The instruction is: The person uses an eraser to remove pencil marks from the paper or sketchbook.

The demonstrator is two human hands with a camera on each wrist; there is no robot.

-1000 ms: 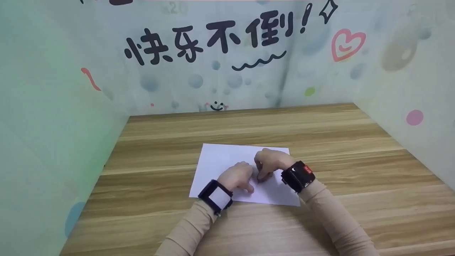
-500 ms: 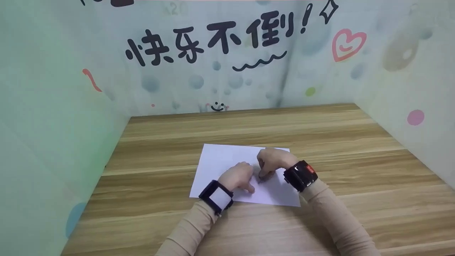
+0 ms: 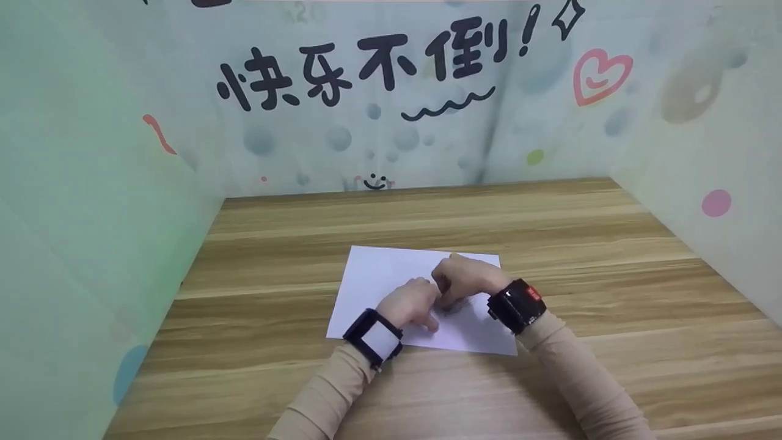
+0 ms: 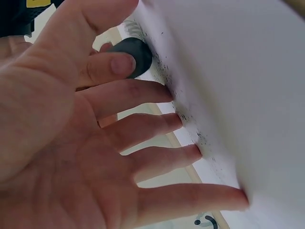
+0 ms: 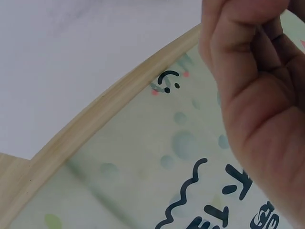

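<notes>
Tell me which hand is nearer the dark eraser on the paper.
Right. The right hand appears to pinch the dark eraser; the left hand presses straight fingers on the paper just beside it.

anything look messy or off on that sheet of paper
Yes: dark gritty specks smudge the white paper along the left hand's fingertips, beside a small dark object at the right hand. Otherwise the sheet lies flat on the table.
</notes>
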